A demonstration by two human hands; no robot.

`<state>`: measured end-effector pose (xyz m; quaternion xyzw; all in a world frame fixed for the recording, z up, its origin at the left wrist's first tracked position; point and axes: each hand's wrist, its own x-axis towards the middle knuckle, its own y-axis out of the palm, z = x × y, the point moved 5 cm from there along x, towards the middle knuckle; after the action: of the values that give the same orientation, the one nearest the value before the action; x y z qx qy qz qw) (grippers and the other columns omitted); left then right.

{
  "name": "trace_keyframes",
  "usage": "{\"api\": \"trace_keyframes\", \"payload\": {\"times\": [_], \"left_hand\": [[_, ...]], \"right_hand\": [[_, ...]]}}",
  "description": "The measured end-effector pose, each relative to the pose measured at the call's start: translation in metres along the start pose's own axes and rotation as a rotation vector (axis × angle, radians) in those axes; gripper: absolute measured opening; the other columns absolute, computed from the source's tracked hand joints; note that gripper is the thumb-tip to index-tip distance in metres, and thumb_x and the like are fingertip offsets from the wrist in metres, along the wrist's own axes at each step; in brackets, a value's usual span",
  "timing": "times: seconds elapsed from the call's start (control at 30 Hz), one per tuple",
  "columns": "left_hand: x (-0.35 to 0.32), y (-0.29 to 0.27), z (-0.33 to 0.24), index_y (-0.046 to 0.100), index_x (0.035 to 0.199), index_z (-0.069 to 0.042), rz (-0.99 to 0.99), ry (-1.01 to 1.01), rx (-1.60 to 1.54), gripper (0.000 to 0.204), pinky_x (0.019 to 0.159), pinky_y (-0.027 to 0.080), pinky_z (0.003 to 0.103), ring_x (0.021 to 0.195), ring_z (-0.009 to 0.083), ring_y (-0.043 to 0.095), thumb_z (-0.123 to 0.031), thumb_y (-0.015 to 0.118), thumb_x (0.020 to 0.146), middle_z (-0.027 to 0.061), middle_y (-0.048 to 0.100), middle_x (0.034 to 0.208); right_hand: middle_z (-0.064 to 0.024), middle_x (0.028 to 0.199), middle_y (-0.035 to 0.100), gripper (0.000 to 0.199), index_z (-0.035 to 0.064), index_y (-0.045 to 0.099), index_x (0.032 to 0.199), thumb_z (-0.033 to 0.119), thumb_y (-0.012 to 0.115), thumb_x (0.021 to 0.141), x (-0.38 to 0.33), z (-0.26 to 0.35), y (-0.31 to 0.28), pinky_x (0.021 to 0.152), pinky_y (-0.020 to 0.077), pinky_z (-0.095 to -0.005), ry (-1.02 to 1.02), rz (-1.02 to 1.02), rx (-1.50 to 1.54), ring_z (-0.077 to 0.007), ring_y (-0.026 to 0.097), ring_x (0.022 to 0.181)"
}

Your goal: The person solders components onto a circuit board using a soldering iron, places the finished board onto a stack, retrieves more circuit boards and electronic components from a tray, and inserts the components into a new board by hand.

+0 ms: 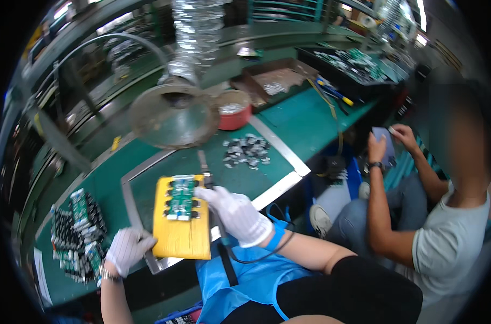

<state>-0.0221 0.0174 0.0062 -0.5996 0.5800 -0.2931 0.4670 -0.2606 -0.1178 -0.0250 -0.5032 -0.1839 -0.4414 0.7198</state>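
A yellow board (182,243) is tilted toward me over the near side of the table, with a green circuit board (179,201) carrying black parts along its sides lying on its upper half. My left hand (129,249), in a white glove, pinches the yellow board's lower left edge. My right hand (236,215), also gloved, has its fingertips at the circuit board's right side. A soldering iron (207,178) with a dark handle runs beneath that hand, apparently held in its curled fingers; its metal tip points away from me and its cord loops near my wrist.
A metal frame (278,191) lies on the green tabletop (288,116). Stacked circuit boards (78,237) stand at left; small metal parts (246,151) are piled ahead. A round fume hood (175,116), red tub (234,120) and bins (337,75) stand beyond. A co-worker (445,216) sits at right.
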Motion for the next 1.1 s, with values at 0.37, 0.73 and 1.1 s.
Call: {"api": "trace_keyframes", "payload": {"times": [0.37,0.73,1.1], "left_hand": [[0.075,-0.004,0.067,0.060,0.133,0.003,-0.513,0.029,-0.146,0.036,0.105,0.047,0.039,0.120,0.0339,0.063,-0.006,0.045,0.102,0.0216,0.066,0.128],[0.089,0.008,0.096,0.069,0.121,0.003,-0.358,-0.009,-0.198,0.033,0.105,0.047,0.034,0.116,0.0275,0.066,0.000,0.047,0.096,0.0179,0.070,0.121],[0.011,0.008,0.016,0.067,0.126,0.001,-0.245,-0.032,-0.167,0.037,0.099,0.049,0.030,0.109,0.0232,0.068,0.000,0.048,0.094,0.0159,0.073,0.118]], "right_hand": [[-0.0140,0.103,0.060,0.066,0.0150,0.051,0.135,0.039,0.080,0.080,-0.013,0.012,-0.029,0.081,0.0480,-0.0442,0.027,0.134,0.393,-0.0379,0.062,0.094],[-0.0060,0.095,0.054,0.060,0.0194,0.057,0.133,0.033,0.076,0.078,-0.010,0.004,-0.027,0.071,0.0425,-0.0393,-0.071,0.219,-0.137,-0.0254,0.055,0.084],[-0.0192,0.135,0.058,0.062,0.0027,0.048,0.136,-0.003,0.080,0.083,-0.030,-0.022,-0.026,0.083,0.0573,-0.0294,0.130,0.104,0.185,-0.0218,0.068,0.108]]}}
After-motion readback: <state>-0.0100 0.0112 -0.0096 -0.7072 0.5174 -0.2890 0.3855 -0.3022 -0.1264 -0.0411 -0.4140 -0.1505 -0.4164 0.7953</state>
